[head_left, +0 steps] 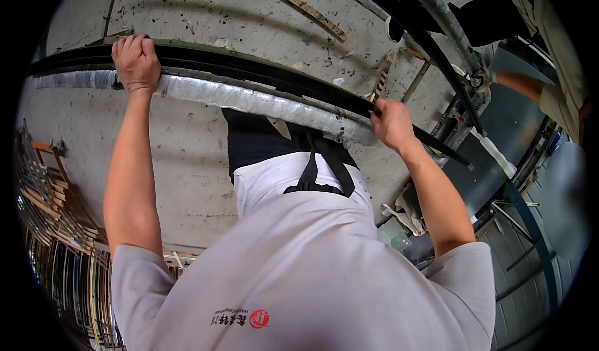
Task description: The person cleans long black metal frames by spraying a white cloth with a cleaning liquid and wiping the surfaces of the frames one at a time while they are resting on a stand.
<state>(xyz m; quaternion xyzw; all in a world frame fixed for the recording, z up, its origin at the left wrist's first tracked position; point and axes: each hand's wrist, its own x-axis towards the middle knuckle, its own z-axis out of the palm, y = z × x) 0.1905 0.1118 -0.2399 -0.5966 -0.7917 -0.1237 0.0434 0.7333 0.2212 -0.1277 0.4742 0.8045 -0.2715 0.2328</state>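
Note:
A long black profile (249, 69) runs across in front of me, from the far left down toward the right. Directly on my side of it lies a rail wrapped in shiny clear film (231, 96). My left hand (135, 65) is closed over the black profile near its left part, fingers curled over the far edge. Toward the right end, my right hand (394, 124) grips the same profile in a closed fist. The profile's narrow tip (458, 157) sticks out beyond that hand. My fingertips are partly hidden on both sides.
Another black profile (440, 64) and a film-wrapped rail (440, 11) stand at the upper right, near another person's arm (521, 84). A wooden strip (306, 11) lies on the stained concrete floor (187, 189). Racks of long strips (75, 282) fill the lower left.

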